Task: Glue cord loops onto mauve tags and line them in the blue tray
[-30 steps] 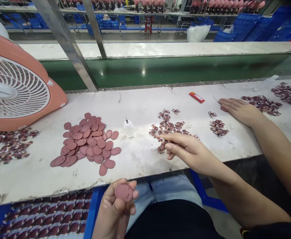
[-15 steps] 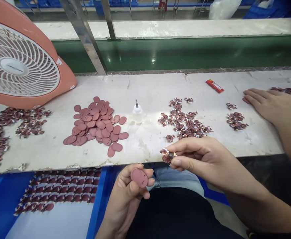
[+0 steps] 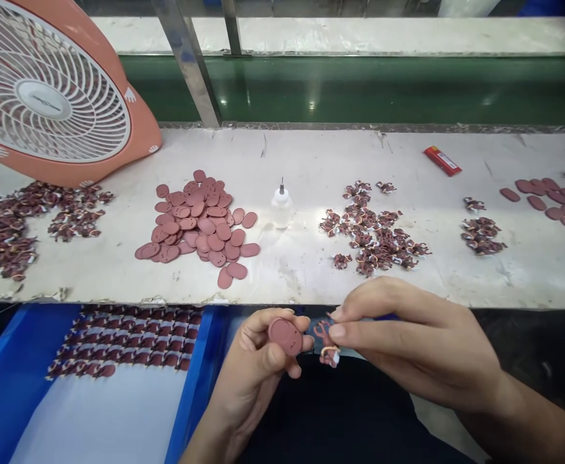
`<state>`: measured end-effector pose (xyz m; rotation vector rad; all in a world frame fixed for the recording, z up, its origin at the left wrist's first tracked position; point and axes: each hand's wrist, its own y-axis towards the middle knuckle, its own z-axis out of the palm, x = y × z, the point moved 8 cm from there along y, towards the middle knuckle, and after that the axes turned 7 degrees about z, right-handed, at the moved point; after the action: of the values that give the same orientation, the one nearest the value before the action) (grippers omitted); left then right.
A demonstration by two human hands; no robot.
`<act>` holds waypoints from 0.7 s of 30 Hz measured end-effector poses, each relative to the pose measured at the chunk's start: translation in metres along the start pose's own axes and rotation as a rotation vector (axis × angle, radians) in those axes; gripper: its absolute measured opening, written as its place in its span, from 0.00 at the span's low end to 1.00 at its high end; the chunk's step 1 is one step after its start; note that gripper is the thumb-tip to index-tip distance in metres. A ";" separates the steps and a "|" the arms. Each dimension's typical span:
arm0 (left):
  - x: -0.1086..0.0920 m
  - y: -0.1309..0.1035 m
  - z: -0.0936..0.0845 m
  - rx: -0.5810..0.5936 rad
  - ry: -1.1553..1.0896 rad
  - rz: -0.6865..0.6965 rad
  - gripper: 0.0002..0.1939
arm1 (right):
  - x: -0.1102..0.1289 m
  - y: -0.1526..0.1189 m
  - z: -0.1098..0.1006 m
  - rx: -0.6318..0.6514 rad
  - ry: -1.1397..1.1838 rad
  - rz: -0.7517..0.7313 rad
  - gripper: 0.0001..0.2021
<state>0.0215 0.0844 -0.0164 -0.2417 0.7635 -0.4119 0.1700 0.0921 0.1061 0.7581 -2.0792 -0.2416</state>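
In your blue plastic tray (image 3: 192,386), several rows of maroon pieces (image 3: 142,339) look finished, the nearest row partial; loose reddish-brown oval discs (image 3: 207,225) and painted maroon figurines (image 3: 373,238) remain heaped on the white surface (image 3: 301,154). By its near edge, your left hand (image 3: 253,361) has fingers closed on a flat reddish-brown disc (image 3: 282,335), long axis slanting down rightward, pitted end lower right. Just beside it, your right hand (image 3: 422,341) pinches an orange-banded maroon figurine (image 3: 329,354), limbs up, white-marked end down

On the table (image 3: 282,283) I see a fan (image 3: 45,100) far left; rightward, piled discs (image 3: 202,225), a bottle (image 3: 282,207), piled figurines (image 3: 376,235); a packet (image 3: 442,161) lies farther back, right. Near left, at the table's edge, a bin (image 3: 192,380) holds rows of pieces (image 3: 137,341).
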 end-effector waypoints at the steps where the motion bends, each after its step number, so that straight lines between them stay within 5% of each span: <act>1: 0.001 0.000 0.000 0.009 -0.004 -0.003 0.17 | 0.002 -0.001 0.000 -0.008 -0.002 -0.015 0.17; 6: 0.002 -0.001 0.005 0.043 -0.025 -0.017 0.18 | -0.001 0.001 0.002 -0.016 0.073 0.033 0.12; 12: 0.011 -0.003 0.009 0.018 -0.062 -0.113 0.17 | -0.034 -0.002 0.017 0.033 0.414 0.518 0.06; 21: 0.018 -0.005 0.006 0.036 -0.016 -0.163 0.22 | -0.026 0.004 0.027 0.134 0.325 0.457 0.07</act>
<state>0.0364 0.0723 -0.0212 -0.2747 0.7229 -0.5770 0.1577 0.1076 0.0737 0.3506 -1.9047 0.2611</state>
